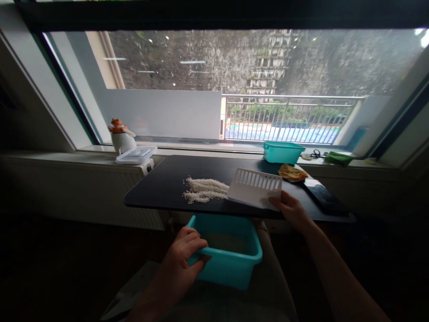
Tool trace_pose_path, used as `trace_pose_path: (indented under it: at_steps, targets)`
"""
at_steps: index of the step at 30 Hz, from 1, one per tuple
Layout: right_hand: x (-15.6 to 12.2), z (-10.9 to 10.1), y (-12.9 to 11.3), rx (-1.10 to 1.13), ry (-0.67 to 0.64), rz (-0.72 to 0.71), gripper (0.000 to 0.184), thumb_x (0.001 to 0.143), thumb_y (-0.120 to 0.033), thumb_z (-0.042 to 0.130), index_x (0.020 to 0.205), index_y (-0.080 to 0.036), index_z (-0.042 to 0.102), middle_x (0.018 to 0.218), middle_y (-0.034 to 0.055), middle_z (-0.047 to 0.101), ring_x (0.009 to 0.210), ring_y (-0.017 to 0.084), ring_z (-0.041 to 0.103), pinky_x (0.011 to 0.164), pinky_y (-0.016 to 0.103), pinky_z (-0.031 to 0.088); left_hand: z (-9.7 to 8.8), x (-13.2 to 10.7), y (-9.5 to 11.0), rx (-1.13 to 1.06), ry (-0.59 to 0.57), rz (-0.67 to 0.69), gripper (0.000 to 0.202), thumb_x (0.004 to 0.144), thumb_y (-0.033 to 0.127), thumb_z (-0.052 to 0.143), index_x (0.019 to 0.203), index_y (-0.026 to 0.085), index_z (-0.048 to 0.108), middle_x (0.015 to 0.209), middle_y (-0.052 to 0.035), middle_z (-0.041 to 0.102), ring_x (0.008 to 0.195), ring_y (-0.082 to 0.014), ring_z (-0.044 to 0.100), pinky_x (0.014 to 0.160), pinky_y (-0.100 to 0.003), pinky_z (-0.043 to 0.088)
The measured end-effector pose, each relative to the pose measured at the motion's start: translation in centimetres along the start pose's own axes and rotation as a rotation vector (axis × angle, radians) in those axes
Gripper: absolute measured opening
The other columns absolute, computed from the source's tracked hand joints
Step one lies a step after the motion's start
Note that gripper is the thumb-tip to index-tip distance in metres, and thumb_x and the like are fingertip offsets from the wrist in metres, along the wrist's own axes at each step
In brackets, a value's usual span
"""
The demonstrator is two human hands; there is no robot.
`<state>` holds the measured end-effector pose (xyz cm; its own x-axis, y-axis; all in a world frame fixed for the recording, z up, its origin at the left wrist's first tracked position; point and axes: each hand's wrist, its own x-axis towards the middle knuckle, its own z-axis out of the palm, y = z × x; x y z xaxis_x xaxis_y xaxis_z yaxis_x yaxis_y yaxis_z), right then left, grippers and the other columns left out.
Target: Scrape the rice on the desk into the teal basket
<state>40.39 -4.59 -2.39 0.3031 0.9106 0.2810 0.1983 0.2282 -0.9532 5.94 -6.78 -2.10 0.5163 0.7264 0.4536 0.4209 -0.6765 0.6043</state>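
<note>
My left hand [189, 250] is closed over the near-left rim of a teal plastic bin [231, 268] just below the table's front edge. Something pale and dim shows inside the bin, too dark to make out. Between thumb and fingers, my right hand [291, 210] pinches the lower right corner of a white slotted plastic scraper [250, 192], tilted over the table. Its left edge meets a spread of white rice grains [206, 189] lying in two rough rows on the black tabletop [167, 179].
At the table's back right stands a second teal bin [284, 153], with a crumpled yellow cloth [292, 173] and a dark flat phone-like object [325, 197] nearby. Scissors [315, 154] and a green cloth [338, 158] lie on the sill. A clear plastic lid [136, 154] rests on the left ledge.
</note>
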Motion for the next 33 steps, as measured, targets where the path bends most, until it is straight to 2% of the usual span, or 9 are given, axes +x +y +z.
trace_pose_path:
  at_steps: [3, 13, 17, 20, 25, 29, 31, 33]
  targets:
    - [0.0, -0.3, -0.2, 0.017, 0.031, 0.006, 0.044, 0.06, -0.048, 0.077, 0.094, -0.022, 0.068, 0.1, 0.0042, 0.073, 0.097, 0.031, 0.064, 0.092, 0.047, 0.047, 0.4, 0.3, 0.2, -0.024, -0.025, 0.007, 0.008, 0.076, 0.012, 0.063, 0.08, 0.02, 0.063, 0.083, -0.004, 0.059, 0.091, -0.021, 0.053, 0.08, -0.036, 0.052]
    - [-0.1, -0.4, -0.2, -0.011, -0.043, -0.001, 0.039, 0.067, -0.044, 0.073, 0.1, -0.023, 0.067, 0.103, 0.0027, 0.072, 0.098, 0.028, 0.064, 0.093, 0.045, 0.047, 0.5, 0.1, -0.1, -0.012, 0.006, 0.031, 0.009, 0.076, 0.013, 0.064, 0.081, 0.02, 0.063, 0.084, -0.0043, 0.061, 0.094, -0.022, 0.052, 0.081, -0.035, 0.05]
    - [-0.3, -0.6, -0.5, 0.008, -0.069, 0.026, 0.041, 0.068, -0.043, 0.073, 0.103, -0.023, 0.066, 0.107, 0.0034, 0.071, 0.101, 0.029, 0.063, 0.094, 0.044, 0.046, 0.7, 0.7, -0.3, -0.013, -0.009, 0.04, 0.009, 0.076, 0.012, 0.063, 0.081, 0.02, 0.063, 0.08, -0.0034, 0.062, 0.093, -0.0214, 0.052, 0.081, -0.035, 0.05]
    - [-0.4, -0.5, -0.5, -0.001, -0.07, 0.057, 0.041, 0.071, -0.043, 0.071, 0.106, -0.021, 0.065, 0.108, 0.0046, 0.07, 0.103, 0.029, 0.062, 0.094, 0.045, 0.047, 1.3, 1.4, -0.4, -0.007, 0.024, 0.05, 0.011, 0.075, 0.011, 0.062, 0.081, 0.02, 0.063, 0.081, -0.0033, 0.062, 0.091, -0.0208, 0.053, 0.08, -0.033, 0.05]
    - [-0.8, -0.3, -0.2, 0.003, -0.045, 0.073, 0.036, 0.078, -0.039, 0.066, 0.109, -0.022, 0.062, 0.112, 0.0044, 0.069, 0.107, 0.028, 0.061, 0.095, 0.043, 0.046, 2.4, 2.7, -0.6, 0.046, -0.063, 0.061, 0.01, 0.078, 0.012, 0.06, 0.084, 0.02, 0.062, 0.079, -0.0026, 0.061, 0.092, -0.0199, 0.054, 0.079, -0.03, 0.051]
    - [-1.1, -0.2, -0.2, 0.02, -0.047, 0.099, 0.032, 0.08, -0.038, 0.065, 0.107, -0.022, 0.061, 0.106, 0.0047, 0.071, 0.1, 0.027, 0.064, 0.088, 0.039, 0.051, 2.6, 3.6, -1.0, 0.115, -0.182, 0.132, 0.016, 0.076, 0.007, 0.057, 0.084, 0.02, 0.06, 0.076, -0.002, 0.061, 0.089, -0.019, 0.055, 0.079, -0.028, 0.051]
    - [-1.3, -0.3, -0.4, 0.013, -0.008, 0.122, 0.03, 0.08, -0.039, 0.064, 0.105, -0.022, 0.062, 0.103, 0.005, 0.071, 0.098, 0.026, 0.064, 0.086, 0.036, 0.052, 2.7, 4.0, -1.2, 0.146, -0.214, 0.137, 0.017, 0.074, 0.007, 0.057, 0.085, 0.02, 0.06, 0.076, -0.002, 0.061, 0.088, -0.0191, 0.056, 0.077, -0.026, 0.051]
    - [-1.3, -0.9, -0.6, -0.016, 0.02, 0.147, 0.032, 0.08, -0.04, 0.063, 0.107, -0.022, 0.061, 0.105, 0.0056, 0.07, 0.097, 0.026, 0.065, 0.085, 0.034, 0.052, 2.6, 4.4, -1.2, 0.179, -0.185, 0.137, 0.016, 0.074, 0.009, 0.056, 0.085, 0.021, 0.059, 0.076, -0.002, 0.061, 0.089, -0.0196, 0.056, 0.075, -0.025, 0.051]
